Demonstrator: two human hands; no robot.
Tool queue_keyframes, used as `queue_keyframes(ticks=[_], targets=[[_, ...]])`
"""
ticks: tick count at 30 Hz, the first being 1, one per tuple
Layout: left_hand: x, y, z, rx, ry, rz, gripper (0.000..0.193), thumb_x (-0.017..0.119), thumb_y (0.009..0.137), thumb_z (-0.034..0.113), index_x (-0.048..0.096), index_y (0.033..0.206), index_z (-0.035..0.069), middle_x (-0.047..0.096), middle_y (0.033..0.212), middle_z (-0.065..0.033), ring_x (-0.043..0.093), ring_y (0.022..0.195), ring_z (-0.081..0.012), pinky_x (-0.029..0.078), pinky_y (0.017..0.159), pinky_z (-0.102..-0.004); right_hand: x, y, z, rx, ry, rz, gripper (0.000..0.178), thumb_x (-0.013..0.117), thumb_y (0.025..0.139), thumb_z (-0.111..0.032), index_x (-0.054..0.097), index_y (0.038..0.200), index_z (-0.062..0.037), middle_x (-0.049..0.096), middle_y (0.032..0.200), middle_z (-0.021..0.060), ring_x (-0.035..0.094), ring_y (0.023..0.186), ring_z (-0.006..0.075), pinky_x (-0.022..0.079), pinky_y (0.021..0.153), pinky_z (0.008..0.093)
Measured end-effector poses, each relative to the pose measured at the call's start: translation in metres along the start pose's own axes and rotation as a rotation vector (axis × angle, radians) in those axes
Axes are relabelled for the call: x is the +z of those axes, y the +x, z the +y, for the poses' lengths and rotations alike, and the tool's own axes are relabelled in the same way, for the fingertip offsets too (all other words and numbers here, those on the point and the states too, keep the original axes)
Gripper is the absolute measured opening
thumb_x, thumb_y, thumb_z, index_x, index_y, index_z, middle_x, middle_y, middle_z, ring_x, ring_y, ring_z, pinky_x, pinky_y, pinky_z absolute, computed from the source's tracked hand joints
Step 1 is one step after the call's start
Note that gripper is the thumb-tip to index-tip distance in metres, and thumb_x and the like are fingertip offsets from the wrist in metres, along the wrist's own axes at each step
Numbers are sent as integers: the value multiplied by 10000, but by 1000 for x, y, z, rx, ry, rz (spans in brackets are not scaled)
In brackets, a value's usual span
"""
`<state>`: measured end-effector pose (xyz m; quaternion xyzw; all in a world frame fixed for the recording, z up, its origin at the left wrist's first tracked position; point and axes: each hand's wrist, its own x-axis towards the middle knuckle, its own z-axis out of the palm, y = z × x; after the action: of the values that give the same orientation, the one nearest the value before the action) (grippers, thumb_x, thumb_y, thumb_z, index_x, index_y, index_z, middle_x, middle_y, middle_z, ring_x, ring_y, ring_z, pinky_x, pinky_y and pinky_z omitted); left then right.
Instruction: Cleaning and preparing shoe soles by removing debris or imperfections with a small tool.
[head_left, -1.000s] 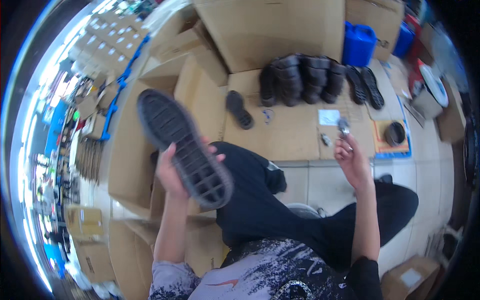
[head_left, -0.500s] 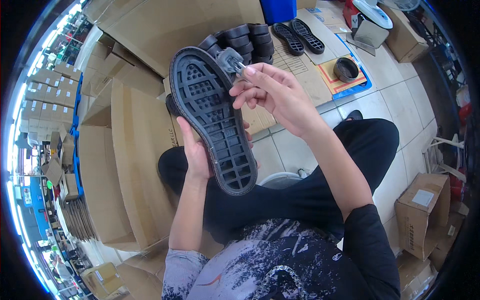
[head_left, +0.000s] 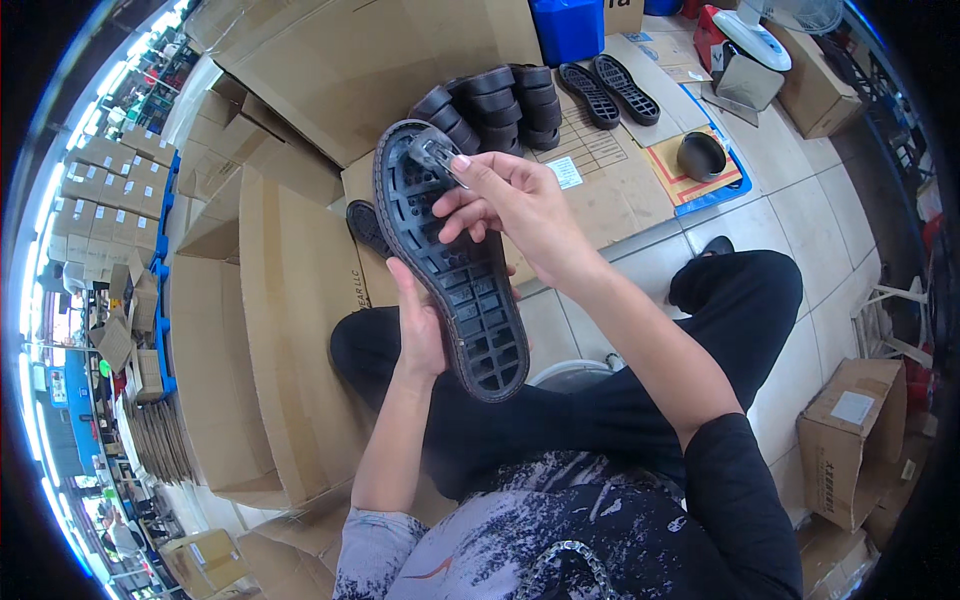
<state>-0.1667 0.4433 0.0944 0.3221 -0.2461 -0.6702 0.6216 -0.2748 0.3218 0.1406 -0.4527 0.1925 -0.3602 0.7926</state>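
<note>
Seated worker, bare-handed, one dark sole (head_left: 472, 290) up over the lap. Grid of ribs faces up, heel end nearest the body, toe end away and leaning left.

Left hand (head_left: 424, 328): wrapped around the sole's middle, thumb along the left edge, fingertips just showing past the right edge. Spread only as wide as the sole; a supporting hold, looks firm.

Right hand (head_left: 528, 208): thumb and forefinger pinched together on a small tool (head_left: 432, 152) with a greyish head; other fingers loosely curled over the sole. The head lies over the toe end, beyond the left grip. Contact or a slight hover? Cannot tell from here. Nor can I name the tool's kind.

Step in hand, my reading: working the toe area with the tool while the left hand steadies. The next move seems to call for a light, controlled stroke near the toe rim, left grip unmoving, perhaps a small turn of the sole.

Around the grips: a loose sole (head_left: 367, 228) just left of the held toe; stacked dark soles (head_left: 490, 108) beyond the right hand; a pair of soles (head_left: 626, 90) farther right; a dark round cup (head_left: 702, 157) well to that hand's right.
</note>
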Motion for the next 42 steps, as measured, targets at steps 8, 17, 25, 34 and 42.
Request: queue_keyframes(ticks=[8,17,25,34,42], targets=[[0,2,-6,-29,145,48,937,96,832,756,382,1313,4,572,1139,-181,630,949,-280,535,828,-386,5,7,6,-52,10,68,320,573,927,-306,582,948,13,654,772,113,634,594,121,424,523,192],[-18,2,10,48,-109,-143,797,129,898,690,529,1021,12,620,862,-111,642,752,-236,562,672,-360,9,-29,8,-2,-536,-103,261,618,848,-172,658,768,74,612,561,79,583,436,111,453,434,255],[-23,8,23,154,65,75,980,91,827,774,412,1287,-29,585,1094,-222,625,916,-330,530,810,-455,9,-84,37,-160,-741,-117,191,648,790,-141,610,715,30,574,552,176,599,489,300,461,494,366],[-15,9,26,91,-138,38,1010,116,807,797,396,1304,-38,562,1149,-215,619,943,-324,530,818,-469,-14,-73,-6,-485,-1190,-103,178,654,781,-165,628,879,-18,632,644,164,637,613,337,516,567,412],[-10,-3,6,-147,-103,19,1062,141,775,830,421,1286,-58,563,1116,-244,625,921,-337,533,802,-462,-15,18,-41,-1281,-1709,-124,150,633,716,-106,589,805,6,598,566,105,618,543,243,495,564,315]])
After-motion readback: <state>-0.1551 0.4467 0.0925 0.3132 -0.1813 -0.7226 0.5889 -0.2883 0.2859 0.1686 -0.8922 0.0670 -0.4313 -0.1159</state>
